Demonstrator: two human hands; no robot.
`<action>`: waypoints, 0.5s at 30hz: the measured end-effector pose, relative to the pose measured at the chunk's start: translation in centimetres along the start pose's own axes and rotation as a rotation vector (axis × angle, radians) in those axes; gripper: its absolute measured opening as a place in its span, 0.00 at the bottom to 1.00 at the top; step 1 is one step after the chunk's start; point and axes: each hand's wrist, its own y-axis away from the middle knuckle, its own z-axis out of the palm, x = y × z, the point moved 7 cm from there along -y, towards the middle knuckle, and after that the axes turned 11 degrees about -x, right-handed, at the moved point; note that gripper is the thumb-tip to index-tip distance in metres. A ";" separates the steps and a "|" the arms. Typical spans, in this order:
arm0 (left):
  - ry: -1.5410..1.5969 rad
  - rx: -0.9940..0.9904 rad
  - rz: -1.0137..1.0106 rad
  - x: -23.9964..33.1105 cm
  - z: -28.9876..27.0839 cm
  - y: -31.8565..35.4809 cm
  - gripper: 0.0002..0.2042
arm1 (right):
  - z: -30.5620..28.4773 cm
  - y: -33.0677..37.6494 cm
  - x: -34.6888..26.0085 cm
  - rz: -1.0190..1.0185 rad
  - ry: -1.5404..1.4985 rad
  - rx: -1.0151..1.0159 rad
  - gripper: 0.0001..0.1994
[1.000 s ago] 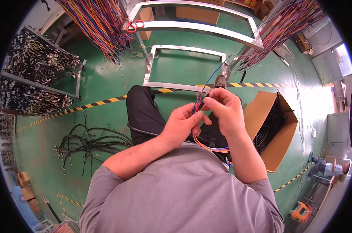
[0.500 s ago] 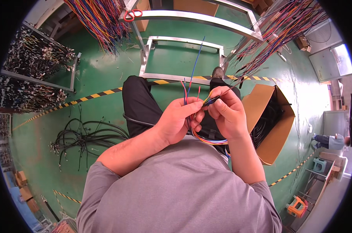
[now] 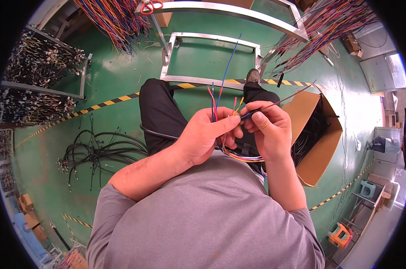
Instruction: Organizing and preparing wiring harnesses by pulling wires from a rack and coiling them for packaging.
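Hands lifted slightly; left hand (image 3: 203,136), right hand (image 3: 268,127) pinch coloured wires (image 3: 221,96); lower wires hidden.

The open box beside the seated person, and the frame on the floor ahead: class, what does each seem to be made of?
The box looks like brown corrugated cardboard: matte, with folded flaps. The frame looks like bare metal, probably aluminium or steel: silvery-grey, straight bars with a dull sheen.
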 end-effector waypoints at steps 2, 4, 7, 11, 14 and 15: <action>-0.011 -0.034 -0.010 -0.1 -0.1 -0.1 0.09 | 0.0 0.0 0.3 0.009 -0.023 -0.022 0.11; -0.027 -0.038 -0.029 0.0 0.0 -0.1 0.09 | -0.1 0.0 0.5 0.030 -0.048 -0.021 0.11; -0.044 -0.053 -0.054 -0.3 -0.1 -0.2 0.09 | -0.1 0.0 1.0 0.081 -0.087 0.003 0.12; -0.007 -0.002 -0.046 -0.6 -0.4 -0.3 0.08 | 0.3 0.0 1.4 0.118 -0.205 0.047 0.14; 0.077 0.058 -0.017 -0.5 -0.6 -0.4 0.09 | 0.8 0.1 1.4 0.073 -0.078 0.079 0.15; 0.075 0.059 -0.023 -0.6 -0.6 -0.4 0.09 | 0.8 0.1 1.4 0.072 -0.083 0.083 0.15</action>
